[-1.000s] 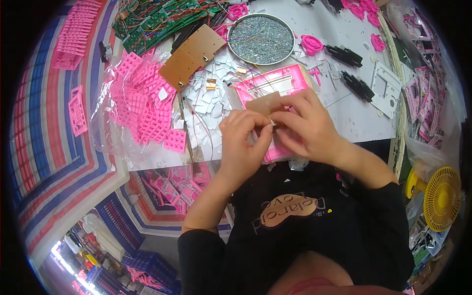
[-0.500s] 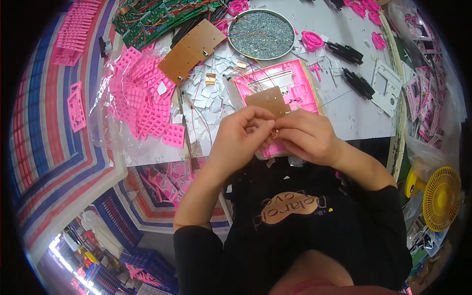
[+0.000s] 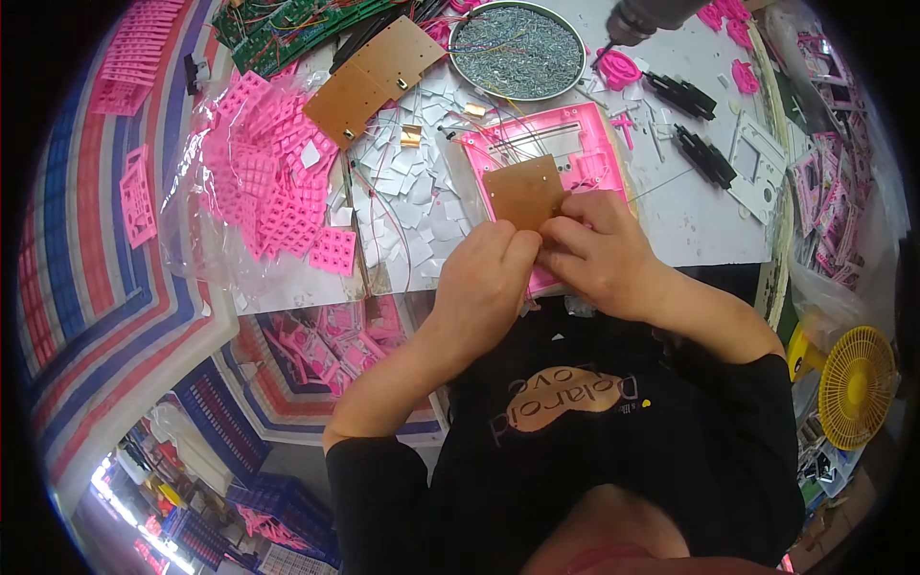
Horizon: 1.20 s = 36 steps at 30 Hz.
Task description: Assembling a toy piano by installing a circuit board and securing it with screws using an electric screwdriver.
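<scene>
A brown circuit board (image 3: 522, 187) lies tilted over the near part of a pink plastic casing (image 3: 600, 144), with thin wires running up from it. My left hand (image 3: 487, 280) pinches the board's near edge, thumb and forefinger pressed together. At its right corner my right hand (image 3: 602, 257) has curled fingers closed on the same board. The fingertips hide the near edge, and anything small between them cannot be made out. Inside the casing a slotted strip and moulded posts show beyond the board.
Beyond the casing stands a round tray (image 3: 581, 59) of screws, with an electric screwdriver (image 3: 650, 17) hanging to its right. White paper pieces (image 3: 422, 206), pink button pads (image 3: 278, 182), brown boards (image 3: 376, 79) and green boards (image 3: 287, 34) lie leftward. Black parts (image 3: 704, 158) lie right.
My hands have shifted from pinching something small below the board to its near edge and right corner. More of the board shows. The electric screwdriver has come into view at the top.
</scene>
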Each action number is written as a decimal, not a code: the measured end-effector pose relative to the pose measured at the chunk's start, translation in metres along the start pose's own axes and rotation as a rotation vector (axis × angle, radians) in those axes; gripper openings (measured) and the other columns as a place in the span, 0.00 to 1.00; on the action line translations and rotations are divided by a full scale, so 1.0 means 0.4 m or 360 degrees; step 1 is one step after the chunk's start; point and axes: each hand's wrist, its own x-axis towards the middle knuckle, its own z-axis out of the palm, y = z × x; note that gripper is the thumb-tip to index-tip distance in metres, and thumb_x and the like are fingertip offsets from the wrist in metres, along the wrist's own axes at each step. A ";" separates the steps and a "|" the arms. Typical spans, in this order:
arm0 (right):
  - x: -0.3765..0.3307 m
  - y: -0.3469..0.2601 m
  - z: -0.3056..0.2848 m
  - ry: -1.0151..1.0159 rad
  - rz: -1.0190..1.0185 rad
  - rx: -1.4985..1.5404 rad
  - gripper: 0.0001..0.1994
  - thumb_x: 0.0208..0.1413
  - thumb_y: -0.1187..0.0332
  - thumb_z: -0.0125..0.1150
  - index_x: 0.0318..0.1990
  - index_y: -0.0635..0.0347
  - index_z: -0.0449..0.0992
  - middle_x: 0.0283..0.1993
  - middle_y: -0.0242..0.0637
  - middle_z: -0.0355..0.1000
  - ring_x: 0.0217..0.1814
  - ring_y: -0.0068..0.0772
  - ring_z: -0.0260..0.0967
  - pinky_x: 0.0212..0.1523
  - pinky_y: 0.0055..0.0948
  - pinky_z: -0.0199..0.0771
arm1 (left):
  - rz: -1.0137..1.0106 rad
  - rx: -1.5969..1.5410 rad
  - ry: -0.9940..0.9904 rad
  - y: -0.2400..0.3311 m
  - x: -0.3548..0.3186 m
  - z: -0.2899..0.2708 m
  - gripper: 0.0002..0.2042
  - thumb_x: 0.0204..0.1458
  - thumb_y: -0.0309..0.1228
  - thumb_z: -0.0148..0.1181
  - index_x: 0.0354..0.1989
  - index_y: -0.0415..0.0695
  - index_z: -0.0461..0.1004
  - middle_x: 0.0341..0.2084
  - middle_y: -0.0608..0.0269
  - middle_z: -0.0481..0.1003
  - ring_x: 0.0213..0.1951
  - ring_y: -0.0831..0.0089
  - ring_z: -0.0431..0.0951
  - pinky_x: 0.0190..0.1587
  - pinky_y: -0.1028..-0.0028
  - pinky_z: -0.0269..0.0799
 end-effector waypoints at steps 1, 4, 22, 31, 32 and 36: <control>0.004 -0.010 -0.012 -0.0098 0.0035 -0.0022 0.10 0.41 0.69 0.66 0.34 0.57 0.83 0.43 0.32 0.72 0.51 0.40 0.67 0.49 0.41 0.67 | -0.0014 0.0039 -0.0015 0.001 0.000 -0.001 0.09 0.53 0.20 0.64 0.41 0.41 0.73 0.30 0.55 0.74 0.33 0.58 0.76 0.36 0.62 0.70; 0.003 -0.041 -0.048 -0.0356 0.0145 -0.0078 0.14 0.42 0.70 0.66 0.40 0.56 0.83 0.42 0.31 0.71 0.49 0.39 0.66 0.47 0.40 0.66 | -0.0686 -0.0551 0.0159 -0.036 0.021 -0.031 0.07 0.56 0.19 0.61 0.41 0.40 0.73 0.29 0.61 0.73 0.33 0.68 0.74 0.36 0.66 0.69; -0.014 -0.034 -0.036 -0.0274 0.0235 0.0026 0.18 0.49 0.66 0.69 0.49 0.57 0.80 0.34 0.31 0.69 0.40 0.35 0.69 0.35 0.36 0.70 | -0.1219 -0.1971 0.0054 -0.003 -0.109 -0.099 0.24 0.60 0.22 0.58 0.65 0.37 0.63 0.27 0.59 0.75 0.28 0.75 0.76 0.30 0.81 0.68; 0.003 -0.044 -0.048 -0.0525 0.0192 0.0023 0.28 0.50 0.63 0.70 0.61 0.51 0.75 0.39 0.32 0.67 0.42 0.35 0.67 0.38 0.36 0.68 | -0.0861 -0.1703 0.0295 -0.039 0.028 -0.064 0.16 0.62 0.22 0.57 0.59 0.32 0.73 0.42 0.50 0.80 0.37 0.75 0.81 0.36 0.78 0.75; 0.004 -0.038 -0.057 -0.0567 0.0180 0.0067 0.28 0.50 0.63 0.70 0.61 0.51 0.75 0.38 0.32 0.67 0.42 0.35 0.67 0.38 0.36 0.68 | -0.0834 -0.1531 0.0252 -0.039 0.021 -0.065 0.15 0.63 0.21 0.57 0.57 0.31 0.74 0.40 0.52 0.80 0.36 0.75 0.80 0.37 0.78 0.75; -0.010 -0.013 -0.069 -0.0584 0.0147 0.0258 0.28 0.50 0.64 0.70 0.61 0.52 0.74 0.39 0.34 0.67 0.43 0.37 0.68 0.38 0.38 0.69 | -0.0569 -0.0896 0.0328 -0.029 0.015 -0.069 0.07 0.56 0.21 0.66 0.43 0.35 0.82 0.34 0.59 0.80 0.33 0.80 0.77 0.32 0.79 0.72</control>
